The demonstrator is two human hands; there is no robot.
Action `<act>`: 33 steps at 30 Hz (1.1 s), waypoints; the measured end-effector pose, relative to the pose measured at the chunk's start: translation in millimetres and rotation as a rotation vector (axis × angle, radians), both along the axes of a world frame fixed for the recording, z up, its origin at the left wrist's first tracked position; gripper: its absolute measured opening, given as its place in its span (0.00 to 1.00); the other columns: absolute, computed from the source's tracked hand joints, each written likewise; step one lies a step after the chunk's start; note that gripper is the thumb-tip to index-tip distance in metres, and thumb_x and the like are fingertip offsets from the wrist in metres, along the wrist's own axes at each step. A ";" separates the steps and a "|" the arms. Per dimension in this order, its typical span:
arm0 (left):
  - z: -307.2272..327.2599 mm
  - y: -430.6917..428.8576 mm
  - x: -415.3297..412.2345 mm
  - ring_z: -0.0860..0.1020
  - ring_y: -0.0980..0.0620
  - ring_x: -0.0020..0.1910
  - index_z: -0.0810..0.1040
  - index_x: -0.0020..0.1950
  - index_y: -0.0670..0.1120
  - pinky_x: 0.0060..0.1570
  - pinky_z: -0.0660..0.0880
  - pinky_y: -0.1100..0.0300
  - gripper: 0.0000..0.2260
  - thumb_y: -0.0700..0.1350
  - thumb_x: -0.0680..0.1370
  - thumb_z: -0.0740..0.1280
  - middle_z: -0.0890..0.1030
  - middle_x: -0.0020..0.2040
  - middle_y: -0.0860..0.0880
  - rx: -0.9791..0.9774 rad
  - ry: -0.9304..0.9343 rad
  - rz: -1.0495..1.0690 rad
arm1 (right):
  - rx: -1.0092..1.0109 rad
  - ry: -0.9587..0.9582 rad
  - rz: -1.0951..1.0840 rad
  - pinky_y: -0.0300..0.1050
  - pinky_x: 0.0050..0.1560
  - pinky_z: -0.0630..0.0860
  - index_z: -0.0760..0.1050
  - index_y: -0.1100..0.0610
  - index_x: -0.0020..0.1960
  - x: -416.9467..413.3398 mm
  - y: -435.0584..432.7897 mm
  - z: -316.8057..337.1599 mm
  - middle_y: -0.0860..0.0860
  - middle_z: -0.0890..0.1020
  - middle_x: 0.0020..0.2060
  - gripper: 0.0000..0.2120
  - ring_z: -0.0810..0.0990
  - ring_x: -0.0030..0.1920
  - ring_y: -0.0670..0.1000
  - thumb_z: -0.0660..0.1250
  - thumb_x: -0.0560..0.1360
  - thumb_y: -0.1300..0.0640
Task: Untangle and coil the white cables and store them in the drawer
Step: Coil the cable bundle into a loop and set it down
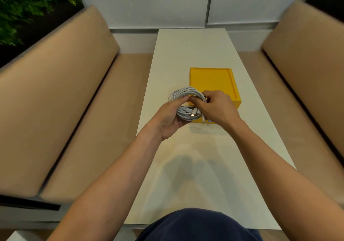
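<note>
A coil of white cables (pixel 181 93) is held above the white table (pixel 195 51), just in front of a yellow drawer box (pixel 210 80). My left hand (pixel 168 119) grips the coil from below and the left, thumb on top of the loops. My right hand (pixel 216 107) pinches the coil's right side. Two plug ends (pixel 193 114) stick out at the bottom of the coil, and a thin jack tip hangs beneath my right hand. The front of the yellow drawer box is hidden behind my hands, so I cannot tell whether the drawer is open.
Tan cushioned benches (pixel 78 110) flank the narrow table on both sides. A pale wall closes the far end, with green plants (pixel 24 6) at the upper left. My dark-clothed lap (pixel 199 226) is at the table's near edge.
</note>
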State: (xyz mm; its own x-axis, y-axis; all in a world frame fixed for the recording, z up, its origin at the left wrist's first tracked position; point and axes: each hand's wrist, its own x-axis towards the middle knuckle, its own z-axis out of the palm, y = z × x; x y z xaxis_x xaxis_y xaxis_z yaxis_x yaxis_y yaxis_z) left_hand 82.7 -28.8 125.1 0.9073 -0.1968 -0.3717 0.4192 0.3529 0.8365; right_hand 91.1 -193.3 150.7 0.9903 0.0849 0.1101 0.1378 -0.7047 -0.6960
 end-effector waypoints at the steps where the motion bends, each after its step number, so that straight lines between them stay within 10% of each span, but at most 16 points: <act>1: -0.3 1.5 -0.4 0.84 0.44 0.52 0.83 0.60 0.42 0.57 0.82 0.50 0.13 0.50 0.82 0.69 0.86 0.54 0.41 0.034 -0.011 -0.020 | 0.000 0.014 0.011 0.51 0.34 0.73 0.80 0.52 0.38 -0.2 -2.0 -1.2 0.48 0.80 0.28 0.19 0.80 0.34 0.54 0.67 0.79 0.39; 6: 4.7 -1.1 -4.0 0.85 0.43 0.50 0.81 0.51 0.38 0.59 0.81 0.48 0.29 0.66 0.73 0.66 0.86 0.47 0.41 0.023 -0.008 -0.013 | 0.157 0.077 -0.022 0.52 0.33 0.75 0.78 0.55 0.38 -1.8 -3.1 -3.2 0.48 0.76 0.25 0.23 0.75 0.27 0.50 0.68 0.77 0.36; 11: -2.9 -23.8 -10.8 0.85 0.48 0.40 0.77 0.48 0.39 0.47 0.83 0.52 0.24 0.60 0.83 0.61 0.84 0.34 0.48 0.034 0.013 0.191 | 0.221 0.002 -0.214 0.49 0.33 0.71 0.76 0.55 0.45 -9.4 8.1 -10.8 0.50 0.80 0.32 0.26 0.77 0.33 0.51 0.67 0.75 0.30; 17: -8.5 -25.4 -14.6 0.85 0.40 0.50 0.79 0.45 0.47 0.60 0.80 0.40 0.18 0.62 0.81 0.65 0.86 0.44 0.44 0.206 -0.110 0.351 | 0.171 0.216 0.078 0.58 0.47 0.81 0.82 0.48 0.50 -24.4 -4.8 -4.7 0.50 0.85 0.40 0.11 0.83 0.44 0.56 0.65 0.82 0.43; 20: -14.2 -29.0 -18.6 0.84 0.37 0.55 0.78 0.46 0.47 0.62 0.78 0.39 0.18 0.61 0.82 0.63 0.86 0.49 0.40 0.165 -0.105 0.366 | 0.395 0.373 0.089 0.47 0.43 0.84 0.82 0.50 0.56 -26.5 -13.5 1.6 0.52 0.87 0.46 0.06 0.86 0.47 0.56 0.70 0.81 0.52; 24: -13.3 -28.7 -19.4 0.85 0.43 0.53 0.76 0.65 0.47 0.62 0.80 0.42 0.19 0.59 0.85 0.59 0.85 0.53 0.40 0.042 -0.082 0.315 | 0.552 0.325 0.015 0.36 0.39 0.80 0.85 0.54 0.55 -31.1 -12.4 -3.9 0.50 0.88 0.42 0.06 0.86 0.39 0.46 0.72 0.80 0.54; 33: -15.4 -21.1 -31.4 0.84 0.46 0.53 0.81 0.57 0.42 0.54 0.82 0.49 0.05 0.40 0.82 0.68 0.85 0.53 0.40 0.077 -0.139 0.117 | 0.442 0.231 -0.045 0.39 0.41 0.81 0.84 0.52 0.55 -41.1 -22.4 -21.9 0.47 0.86 0.39 0.07 0.83 0.37 0.43 0.70 0.81 0.52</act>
